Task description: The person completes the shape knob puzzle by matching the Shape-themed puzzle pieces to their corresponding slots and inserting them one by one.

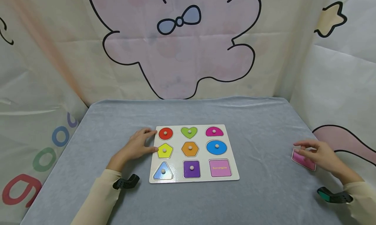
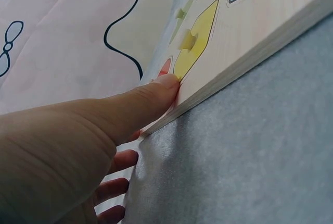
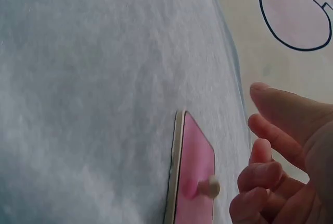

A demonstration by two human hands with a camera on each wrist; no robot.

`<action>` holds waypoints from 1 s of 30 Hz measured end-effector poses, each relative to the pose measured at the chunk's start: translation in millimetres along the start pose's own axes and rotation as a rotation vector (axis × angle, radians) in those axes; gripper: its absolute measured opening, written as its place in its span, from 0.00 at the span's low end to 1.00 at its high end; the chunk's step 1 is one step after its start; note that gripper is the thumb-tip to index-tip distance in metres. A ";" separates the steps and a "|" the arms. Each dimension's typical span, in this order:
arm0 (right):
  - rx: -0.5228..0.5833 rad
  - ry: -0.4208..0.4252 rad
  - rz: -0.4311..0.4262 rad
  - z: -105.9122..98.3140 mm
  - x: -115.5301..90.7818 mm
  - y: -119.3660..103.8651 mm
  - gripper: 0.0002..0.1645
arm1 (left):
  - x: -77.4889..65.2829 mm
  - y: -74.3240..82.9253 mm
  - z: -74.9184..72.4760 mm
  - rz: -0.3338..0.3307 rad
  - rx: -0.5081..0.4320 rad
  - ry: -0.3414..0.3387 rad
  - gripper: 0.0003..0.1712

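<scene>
A white shape puzzle board (image 1: 177, 163) lies on the table with knobbed pieces seated in it. Its lower right slot, a pink rectangle printed "Rectangular" (image 1: 220, 173), holds no piece. My left hand (image 1: 135, 149) rests at the board's left edge. In the left wrist view its thumb (image 2: 151, 96) presses the top face beside the yellow pentagon (image 2: 200, 41), the other fingers lower beside the edge. On the far right, a pink rectangular piece (image 1: 304, 161) lies on the cloth under my right hand (image 1: 320, 155). The right fingers are loosely bent, apart from its knob (image 3: 210, 187).
Grey-blue cloth (image 1: 264, 120) covers the table. Printed fabric walls (image 1: 273, 55) stand behind and at both sides. Each wrist wears a black band, the left band (image 1: 125, 182) near the board's lower left and the right band (image 1: 335, 196) below the loose piece.
</scene>
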State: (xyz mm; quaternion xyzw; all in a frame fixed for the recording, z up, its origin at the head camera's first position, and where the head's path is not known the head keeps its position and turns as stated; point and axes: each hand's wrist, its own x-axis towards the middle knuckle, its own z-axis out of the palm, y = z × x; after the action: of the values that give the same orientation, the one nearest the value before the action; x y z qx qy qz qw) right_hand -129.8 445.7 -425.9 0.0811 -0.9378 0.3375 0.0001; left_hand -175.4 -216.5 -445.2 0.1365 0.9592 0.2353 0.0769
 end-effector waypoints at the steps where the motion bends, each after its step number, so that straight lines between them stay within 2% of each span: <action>1: 0.007 -0.009 0.012 -1.2 -0.9 1.9 0.15 | -0.2 0.2 0.0 0.001 -0.001 0.001 0.45; 5: 0.038 -0.050 0.073 -2.5 -5.0 10.0 0.13 | -0.2 -0.3 0.4 0.005 -0.003 0.004 0.45; 9: 0.007 -0.080 0.115 -0.9 -7.9 18.7 0.13 | 0.1 -1.2 0.6 0.007 -0.003 0.006 0.45; 16: -0.048 -0.065 0.116 1.8 -9.8 26.2 0.16 | 0.4 -1.6 1.4 0.000 -0.002 0.002 0.45; 22: -0.109 -0.083 0.158 -3.1 -15.5 28.2 0.21 | 1.8 -0.5 2.3 -0.003 -0.005 -0.007 0.46; 30: -0.119 -0.065 0.172 -2.8 -19.5 28.5 0.18 | 1.1 -0.6 1.6 -0.004 -0.005 -0.002 0.46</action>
State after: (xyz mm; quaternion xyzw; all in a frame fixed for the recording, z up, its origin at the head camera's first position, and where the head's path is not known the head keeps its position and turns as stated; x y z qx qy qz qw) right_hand -115.0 472.1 -442.9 0.0113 -0.9592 0.2774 -0.0545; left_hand -176.2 -216.0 -447.0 0.1348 0.9588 0.2374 0.0788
